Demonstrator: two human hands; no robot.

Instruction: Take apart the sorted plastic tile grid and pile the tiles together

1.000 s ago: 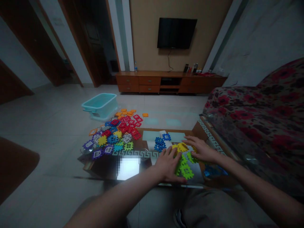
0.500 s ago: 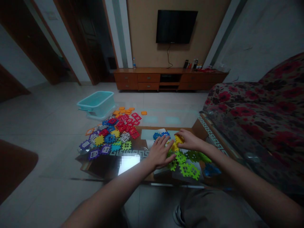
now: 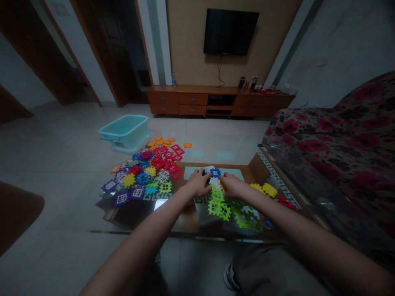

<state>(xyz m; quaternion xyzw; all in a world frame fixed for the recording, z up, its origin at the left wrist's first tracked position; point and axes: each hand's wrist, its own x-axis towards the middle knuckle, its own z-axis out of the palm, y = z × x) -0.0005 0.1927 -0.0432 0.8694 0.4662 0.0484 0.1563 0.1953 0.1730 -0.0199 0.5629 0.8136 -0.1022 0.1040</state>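
Note:
On the glass table, my left hand (image 3: 198,183) has its fingers curled over a dark blue piece that they partly cover. A blue interlocking window block (image 3: 215,172) lies between my hands. My right hand (image 3: 233,185) is closed, with its fingertips at the right edge of that blue block; its exact grip is partly hidden. Joined lime green window blocks (image 3: 215,206) lie just below my hands, and more green blocks (image 3: 247,219) sit under my right forearm. Yellow blocks (image 3: 263,189) rest to the right of my right hand.
A large pile of mixed blocks (image 3: 160,158) covers the table's left part. Beyond it stands a turquoise bin (image 3: 125,131). Red blocks (image 3: 286,202) lie at the right, past my forearm. A flowered sofa (image 3: 333,135) borders the right side.
The yellow blocks have gone from between my hands to the right. My right hand has come back left to the blue block, and my left hand has shifted up and left.

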